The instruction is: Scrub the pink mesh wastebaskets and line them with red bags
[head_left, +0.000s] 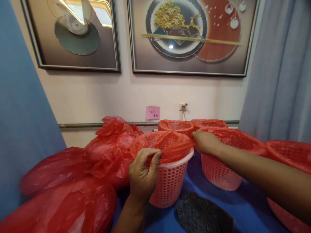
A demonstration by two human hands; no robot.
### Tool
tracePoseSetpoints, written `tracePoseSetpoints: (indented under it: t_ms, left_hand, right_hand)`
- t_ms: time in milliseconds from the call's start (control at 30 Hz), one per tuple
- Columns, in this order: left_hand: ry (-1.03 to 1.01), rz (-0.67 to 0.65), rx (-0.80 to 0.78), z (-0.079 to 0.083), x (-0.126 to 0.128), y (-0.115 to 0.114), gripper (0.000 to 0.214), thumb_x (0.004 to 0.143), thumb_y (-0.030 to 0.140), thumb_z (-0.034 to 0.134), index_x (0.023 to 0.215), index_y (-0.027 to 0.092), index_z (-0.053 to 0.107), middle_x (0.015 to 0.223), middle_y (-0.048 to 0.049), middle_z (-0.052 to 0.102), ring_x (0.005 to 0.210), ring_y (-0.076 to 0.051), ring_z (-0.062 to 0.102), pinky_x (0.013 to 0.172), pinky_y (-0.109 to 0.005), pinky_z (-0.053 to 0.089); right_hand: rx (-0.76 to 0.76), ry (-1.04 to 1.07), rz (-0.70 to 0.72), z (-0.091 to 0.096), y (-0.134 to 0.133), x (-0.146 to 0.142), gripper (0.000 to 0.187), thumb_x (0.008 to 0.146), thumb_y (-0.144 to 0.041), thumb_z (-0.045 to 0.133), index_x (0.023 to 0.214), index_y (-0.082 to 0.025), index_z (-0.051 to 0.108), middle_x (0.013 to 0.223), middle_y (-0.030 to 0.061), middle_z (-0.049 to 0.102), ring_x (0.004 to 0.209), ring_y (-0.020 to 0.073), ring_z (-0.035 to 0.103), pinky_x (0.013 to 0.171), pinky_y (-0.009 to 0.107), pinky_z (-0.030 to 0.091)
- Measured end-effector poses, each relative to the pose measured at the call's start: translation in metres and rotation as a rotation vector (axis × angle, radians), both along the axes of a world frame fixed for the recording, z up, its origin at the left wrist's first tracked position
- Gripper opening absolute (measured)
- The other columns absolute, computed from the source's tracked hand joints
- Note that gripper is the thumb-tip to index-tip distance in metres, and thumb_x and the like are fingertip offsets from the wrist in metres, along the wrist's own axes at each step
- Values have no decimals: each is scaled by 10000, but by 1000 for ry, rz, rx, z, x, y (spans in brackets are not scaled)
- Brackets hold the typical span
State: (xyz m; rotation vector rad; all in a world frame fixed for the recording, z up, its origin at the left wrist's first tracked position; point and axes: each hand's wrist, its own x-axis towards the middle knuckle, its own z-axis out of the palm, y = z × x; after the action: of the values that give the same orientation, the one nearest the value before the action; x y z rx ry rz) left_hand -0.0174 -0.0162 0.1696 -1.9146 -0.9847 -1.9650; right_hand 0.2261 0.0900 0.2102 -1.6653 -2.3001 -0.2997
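A pink perforated plastic basket stands on a blue table, lined with a red plastic bag folded over its rim. My left hand is closed, pinching the bag's edge at the near left of the rim. On the far right side of the rim, my right hand grips the bag as well, fingers curled over it.
Several more pink baskets with red bag liners stand behind and to the right. A heap of loose red plastic bags fills the left. A dark grey round pad lies on the table in front. Wall, pictures and curtain stand behind.
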Motion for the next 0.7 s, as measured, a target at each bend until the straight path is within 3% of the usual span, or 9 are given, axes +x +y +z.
tracePoseSetpoints:
  t_ms: [133,200,300,433,533,600,700]
  left_hand:
    - [-17,28,-21,1,-4,3,49,896,206,659,886,229,702,815,16,716,763,-134,675,761,-262,554]
    - [-33,37,-38,1,-5,4,50,896,223,661,888,229,710,813,15,719,762,-136,679,770,-264,555]
    - [-104,77,-60,0,-8,6,72,897,257,662,888,227,727,805,14,725,757,-137,687,770,-262,557]
    - [-328,118,-80,-2,-16,11,121,876,322,688,887,215,742,803,12,736,743,-136,693,740,-247,560]
    - [-465,112,-67,-3,-19,14,151,857,346,712,895,204,745,815,6,741,747,-135,693,744,-245,564]
    - [-492,93,-49,-4,-19,14,148,855,344,716,890,203,744,818,7,741,749,-132,693,746,-243,566]
    - [-435,62,-67,-2,-18,9,149,864,349,704,884,206,741,790,7,734,708,-134,691,710,-246,569]
  right_hand:
    - [-54,60,-36,9,34,4,401,976,-259,345,972,-119,720,1066,217,731,1005,306,689,824,380,485]
    - [-78,99,-13,13,44,0,405,974,-231,338,1086,-119,711,1126,194,726,1048,280,681,857,356,486]
    - [-147,143,44,19,43,-9,455,869,-137,485,1303,-125,622,1198,158,713,1048,249,684,851,315,507]
    - [-354,214,335,25,23,-11,662,806,-148,622,1448,-244,497,1265,73,697,1053,199,687,841,277,541]
    - [-330,187,480,23,13,-16,833,744,-354,785,1491,-236,435,1464,126,542,1283,269,562,992,367,506]
    - [-193,78,368,19,16,-25,826,704,-354,825,1451,-228,494,1479,154,515,1330,316,513,1048,425,463]
    - [-87,13,119,14,31,-36,443,842,-218,658,1285,-200,644,1318,181,635,1234,326,590,1018,457,461]
